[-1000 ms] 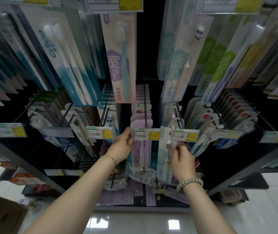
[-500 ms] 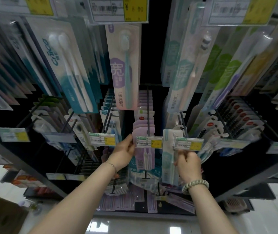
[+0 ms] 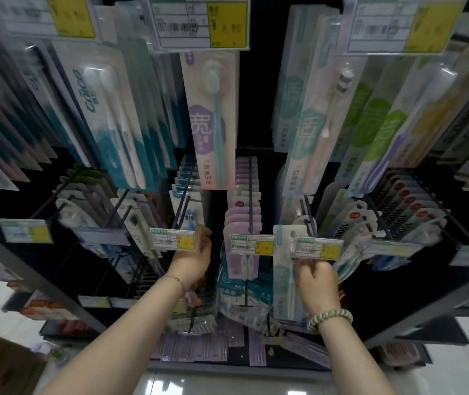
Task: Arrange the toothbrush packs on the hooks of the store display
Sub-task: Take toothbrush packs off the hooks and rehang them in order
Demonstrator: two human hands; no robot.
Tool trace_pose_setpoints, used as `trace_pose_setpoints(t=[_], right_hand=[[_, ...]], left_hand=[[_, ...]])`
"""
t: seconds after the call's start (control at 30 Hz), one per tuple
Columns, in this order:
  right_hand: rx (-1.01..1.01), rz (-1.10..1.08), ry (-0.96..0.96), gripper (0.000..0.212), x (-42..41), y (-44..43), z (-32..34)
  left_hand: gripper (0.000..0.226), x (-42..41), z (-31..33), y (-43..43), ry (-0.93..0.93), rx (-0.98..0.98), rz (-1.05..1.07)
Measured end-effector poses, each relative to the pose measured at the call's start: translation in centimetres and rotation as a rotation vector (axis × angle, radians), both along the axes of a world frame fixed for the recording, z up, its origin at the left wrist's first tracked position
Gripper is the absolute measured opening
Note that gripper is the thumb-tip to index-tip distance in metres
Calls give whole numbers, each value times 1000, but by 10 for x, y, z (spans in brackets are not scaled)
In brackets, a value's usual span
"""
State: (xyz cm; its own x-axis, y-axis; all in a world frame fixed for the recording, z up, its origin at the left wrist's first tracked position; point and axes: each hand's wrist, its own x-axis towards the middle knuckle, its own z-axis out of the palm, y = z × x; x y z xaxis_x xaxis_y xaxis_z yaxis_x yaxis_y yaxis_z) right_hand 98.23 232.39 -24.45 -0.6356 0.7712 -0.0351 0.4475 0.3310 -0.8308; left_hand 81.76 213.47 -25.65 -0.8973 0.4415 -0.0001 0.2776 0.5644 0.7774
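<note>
the right hand (image 3: 317, 283), just right of centre in the lower half of the frame, has its fingers curled and clamped on the edge of a pale teal toothbrush pack (image 3: 283, 277). the pack hangs upright beside that hand, its top level with the price label (image 3: 317, 248) at the tip of a hook (image 3: 309, 213). whether it is already threaded on the wire cannot be told. the left hand (image 3: 194, 259), left of centre, has its fingers bent against the right end of another label (image 3: 172, 238); i cannot tell if they pinch anything. the likely trouble is at the hook tip: the label covers the wire end, so the hang hole could miss it and the pack could drop onto the lower packs (image 3: 244, 297). the pack could also snag the label and tip it, or shove the crowded packs on that hook out of line. hidden from view are the hang hole, the right fingertips under the label, and whatever the left fingers touch. the upper rows are cut off at the top edge, the frame's outer sides are blurred, and the small print on the lower labels is unreadable.
</note>
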Motion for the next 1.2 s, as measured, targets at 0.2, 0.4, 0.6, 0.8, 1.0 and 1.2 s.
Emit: trace_pose_setpoints(t=[0.2,0.4,0.6,0.8,1.0,1.2], right_hand=[[-9,20,2,40,-1,-26,15],[55,54,-11,42,1,-34,15],[98,56,-2,38,3,-25,8],[95,65,-23,36,3,-14,5],[100,75,-19,35,3,-12,2],[84,85,-38,37,2,-12,2]], left_hand=[[21,-15,7,28,89,125,37],[19,-25,13,45,7,202,54],[26,-40,4,44,-7,249,-101],[34,-42,3,47,-12,253,-191],[32,-36,5,48,64,178,-266],[18,-35,0,46,89,159,-228]])
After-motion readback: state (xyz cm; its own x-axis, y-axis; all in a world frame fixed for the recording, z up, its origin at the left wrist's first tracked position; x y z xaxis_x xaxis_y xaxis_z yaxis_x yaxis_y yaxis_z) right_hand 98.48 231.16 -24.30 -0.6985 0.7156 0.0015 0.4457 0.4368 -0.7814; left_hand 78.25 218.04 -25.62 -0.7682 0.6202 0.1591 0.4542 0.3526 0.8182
